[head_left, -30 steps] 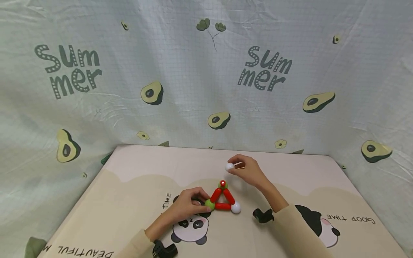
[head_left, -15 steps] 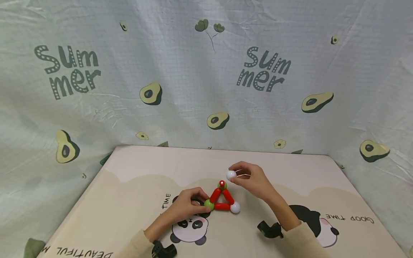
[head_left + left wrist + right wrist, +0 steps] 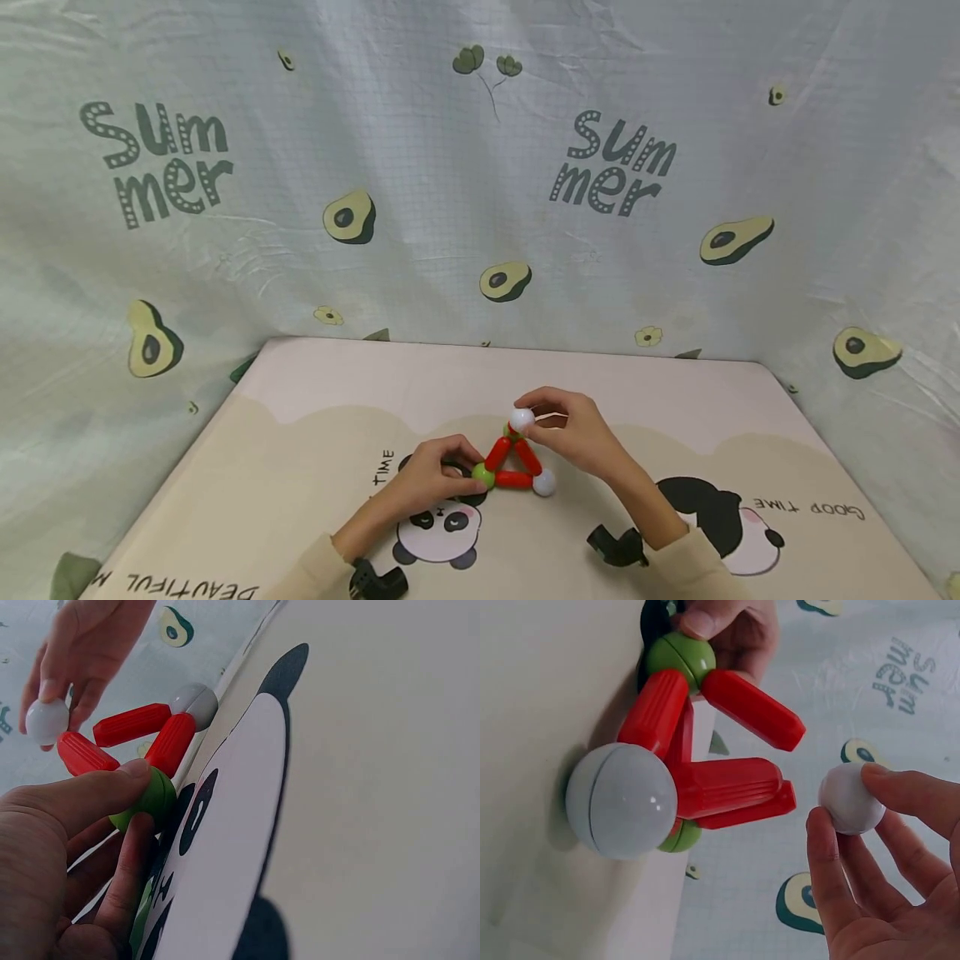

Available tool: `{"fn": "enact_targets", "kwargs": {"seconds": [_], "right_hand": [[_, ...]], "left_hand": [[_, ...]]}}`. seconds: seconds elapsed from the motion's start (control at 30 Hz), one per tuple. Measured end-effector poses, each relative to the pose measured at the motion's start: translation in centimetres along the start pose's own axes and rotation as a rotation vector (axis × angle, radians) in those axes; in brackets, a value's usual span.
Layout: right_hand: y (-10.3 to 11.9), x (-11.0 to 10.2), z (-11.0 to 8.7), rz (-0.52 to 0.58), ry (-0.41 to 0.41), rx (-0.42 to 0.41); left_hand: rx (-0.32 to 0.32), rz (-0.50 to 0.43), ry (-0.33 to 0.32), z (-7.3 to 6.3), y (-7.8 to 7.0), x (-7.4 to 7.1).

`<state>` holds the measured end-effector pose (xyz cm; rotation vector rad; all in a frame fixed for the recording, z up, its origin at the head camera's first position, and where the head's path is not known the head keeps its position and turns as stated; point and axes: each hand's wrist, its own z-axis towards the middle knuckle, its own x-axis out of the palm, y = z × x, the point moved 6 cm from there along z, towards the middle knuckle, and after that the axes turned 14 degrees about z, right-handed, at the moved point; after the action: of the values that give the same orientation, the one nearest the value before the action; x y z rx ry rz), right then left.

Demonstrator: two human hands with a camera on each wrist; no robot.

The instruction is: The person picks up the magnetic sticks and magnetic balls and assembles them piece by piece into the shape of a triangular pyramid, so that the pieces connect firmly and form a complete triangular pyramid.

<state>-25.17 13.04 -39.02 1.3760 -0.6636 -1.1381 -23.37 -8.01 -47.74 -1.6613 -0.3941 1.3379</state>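
A magnetic-looking building frame of red rods (image 3: 514,480) and balls stands on the table mat. Its corners are a near-left green ball (image 3: 483,476), a white ball (image 3: 543,482) at the right and a green ball (image 3: 681,838) at the far side. In the right wrist view, several rods (image 3: 754,709) lean up toward one point. My left hand (image 3: 438,475) pinches the near-left green ball between thumb and fingers. My right hand (image 3: 573,425) holds a loose white ball (image 3: 851,799) by the fingertips, just above the upper rod ends; a gap shows in the right wrist view.
The mat (image 3: 300,475) carries printed pandas (image 3: 442,533) and lettering. Behind it hangs a pale cloth (image 3: 420,167) with avocado prints, meeting the table's back edge. Black camera mounts (image 3: 617,546) sit at both wrists.
My right hand has brought the white ball down and toward the frame, first nearer, then slightly left to over its top. The left hand keeps its grip on the green ball.
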Motion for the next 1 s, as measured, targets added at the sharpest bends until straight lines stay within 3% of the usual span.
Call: {"fn": "enact_targets", "kwargs": {"seconds": [0.53, 1.0], "right_hand": [[-0.15, 0.76, 0.28, -0.101, -0.002, -0.063], [-0.17, 0.98, 0.19, -0.158, 0.078, -0.089]], "left_hand": [[-0.018, -0.024, 0.006, 0.14, -0.15, -0.09], [-0.009, -0.020, 0.000, 0.29, -0.21, 0.14]]}}
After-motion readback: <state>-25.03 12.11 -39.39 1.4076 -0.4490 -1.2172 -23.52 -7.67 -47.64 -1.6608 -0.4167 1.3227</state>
